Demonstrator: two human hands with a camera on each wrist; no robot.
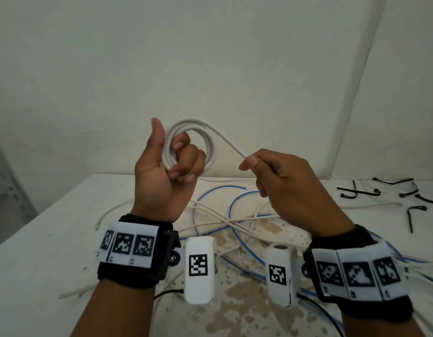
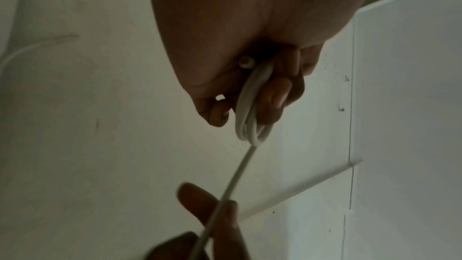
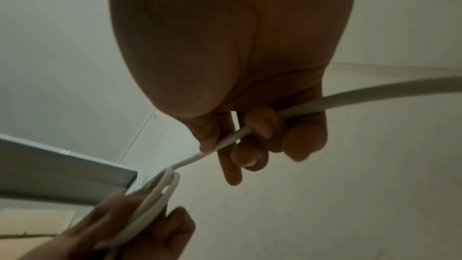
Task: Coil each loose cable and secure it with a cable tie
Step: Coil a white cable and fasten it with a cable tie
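My left hand (image 1: 173,161) is raised above the table and holds a small coil of white cable (image 1: 205,139), fingers curled through its loops, thumb up. In the left wrist view the coil (image 2: 250,110) runs between the curled fingers, and its cut end shows by the palm. From the coil's top a straight run of the same cable goes right and down into my right hand (image 1: 254,164), which pinches it. In the right wrist view the cable (image 3: 225,141) passes through the curled fingers and trails off to the right. Black cable ties (image 1: 385,190) lie on the table at the far right.
A tangle of loose white and blue-striped cables (image 1: 235,215) lies on the white table (image 1: 52,239) under my hands. More white cable ends lie at the left (image 1: 106,215). A white wall stands close behind. A grey shelf frame (image 1: 6,190) is at the far left.
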